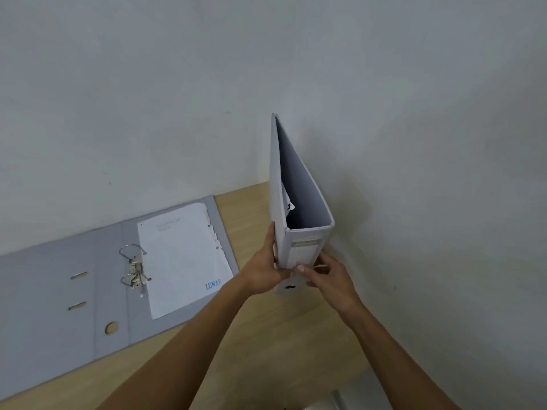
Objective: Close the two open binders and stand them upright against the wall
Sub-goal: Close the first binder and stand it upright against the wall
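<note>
Item one: closed binder (pixel 299 202), grey, standing on end on the wooden desk (pixel 266 335), its long axis vertical, spine toward the camera, far edge reaching toward the wall (pixel 414 113). Whether that edge touches the wall cannot be told. The covers gape at the top, with a loose white sheet showing inside.

Held at the lower spine by both hands. The left hand (pixel 263 273) presses flat on the left cover, fingers closed against the board. The right hand (pixel 328 276) pinches the spine's lower right corner, thumb in front and fingers curled behind. Both hands sit at the near end, so the binder extends away and upward from the fingers; the remaining push appears to be straight toward the wall.

Item two: open binder (pixel 97 288), lying flat to the left along the wall, rings (pixel 133 267) sprung open, a punched paper sheet (pixel 183 258) on its right half (blue lettering at one corner, partly legible). The left hand is the nearer to it. Not yet closed.

Obscured: the standing binder's base, hidden behind the hands; the open binder's left cover, cut by the frame edge; a pale object at bottom centre, unidentifiable.
</note>
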The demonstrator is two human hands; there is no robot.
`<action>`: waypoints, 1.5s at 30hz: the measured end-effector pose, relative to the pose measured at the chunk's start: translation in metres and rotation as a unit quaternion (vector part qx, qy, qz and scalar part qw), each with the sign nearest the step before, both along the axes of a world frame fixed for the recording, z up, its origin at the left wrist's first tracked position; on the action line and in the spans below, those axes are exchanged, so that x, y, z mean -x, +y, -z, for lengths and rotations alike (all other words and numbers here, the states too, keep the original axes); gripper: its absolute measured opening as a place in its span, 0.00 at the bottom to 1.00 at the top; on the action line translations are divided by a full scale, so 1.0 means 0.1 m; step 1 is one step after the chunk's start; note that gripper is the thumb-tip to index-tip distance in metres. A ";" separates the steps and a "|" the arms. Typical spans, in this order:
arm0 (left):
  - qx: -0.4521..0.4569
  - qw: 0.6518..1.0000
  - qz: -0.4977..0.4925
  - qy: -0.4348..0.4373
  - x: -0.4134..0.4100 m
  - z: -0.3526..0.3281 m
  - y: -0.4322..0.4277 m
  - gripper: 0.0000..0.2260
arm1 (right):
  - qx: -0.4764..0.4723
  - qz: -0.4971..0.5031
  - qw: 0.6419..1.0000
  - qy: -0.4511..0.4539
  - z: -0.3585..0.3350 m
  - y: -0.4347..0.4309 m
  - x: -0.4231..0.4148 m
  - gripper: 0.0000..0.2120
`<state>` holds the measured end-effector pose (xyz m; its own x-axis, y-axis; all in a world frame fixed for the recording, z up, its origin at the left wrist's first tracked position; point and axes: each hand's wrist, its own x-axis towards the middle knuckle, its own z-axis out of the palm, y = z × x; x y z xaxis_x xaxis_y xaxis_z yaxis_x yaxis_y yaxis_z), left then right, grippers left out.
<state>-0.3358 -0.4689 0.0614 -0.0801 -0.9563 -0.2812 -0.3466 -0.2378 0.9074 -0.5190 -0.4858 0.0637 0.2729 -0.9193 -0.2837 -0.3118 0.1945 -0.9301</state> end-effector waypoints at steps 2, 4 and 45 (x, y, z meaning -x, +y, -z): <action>0.007 1.000 -0.006 -0.007 0.01 -0.01 -0.15 0.51 | -0.009 0.018 1.000 -0.014 0.02 -0.13 -0.01 0.16; 0.007 1.000 -0.018 -0.011 0.03 -0.03 -0.35 0.52 | -0.012 0.039 0.999 -0.007 0.04 -0.28 -0.02 0.18; -0.127 0.968 -0.217 0.011 -0.24 0.20 0.14 0.16 | -0.191 0.031 0.980 -0.051 0.27 -0.41 -0.46 0.15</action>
<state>-0.3114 -0.4546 0.0413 0.3046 -0.8018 -0.5141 -0.1456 -0.5726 0.8068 -0.4730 -0.5272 0.0363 0.2649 -0.7665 -0.5851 -0.1978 0.5506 -0.8110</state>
